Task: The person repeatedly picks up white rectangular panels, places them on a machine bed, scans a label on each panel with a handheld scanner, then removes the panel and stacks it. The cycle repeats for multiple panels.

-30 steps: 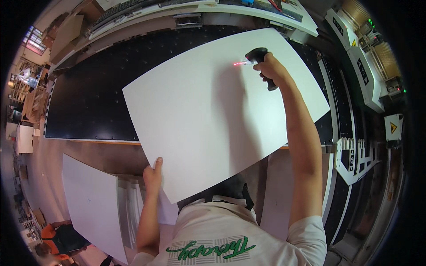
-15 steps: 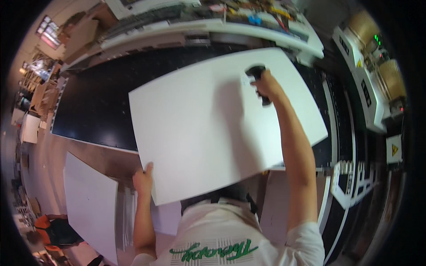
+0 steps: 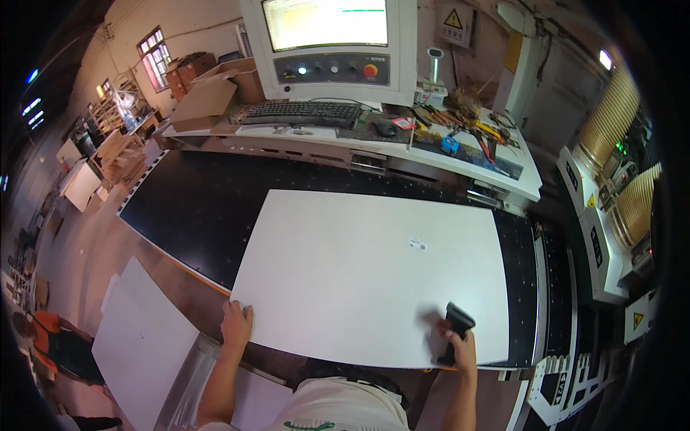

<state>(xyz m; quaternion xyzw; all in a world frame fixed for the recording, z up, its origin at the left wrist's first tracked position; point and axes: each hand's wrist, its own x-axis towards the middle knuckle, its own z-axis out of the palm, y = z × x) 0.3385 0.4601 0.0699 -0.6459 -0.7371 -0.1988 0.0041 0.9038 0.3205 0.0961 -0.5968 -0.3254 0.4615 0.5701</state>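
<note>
The big white board lies on the black desk, and its near left corner pokes out past the desk's edge. What has just changed is the right hand. Half a second ago it was up over the far right part of the board, and now it is down by the board's near edge, toward the right. Its grip is curled snugly around the handle of a black scanner. The little sticker on the far half of the board is no longer covered, and the red light that shone there a second ago is gone. So I think the scanner is done with the sticker for now, but I can't tell if it worked. The left hand stays at the board's near left corner, touching the edge. I can't tell if its grip is pinching the board or just resting there. The view has tipped up too, so a bright screen and a black keyboard show beyond the board.
</note>
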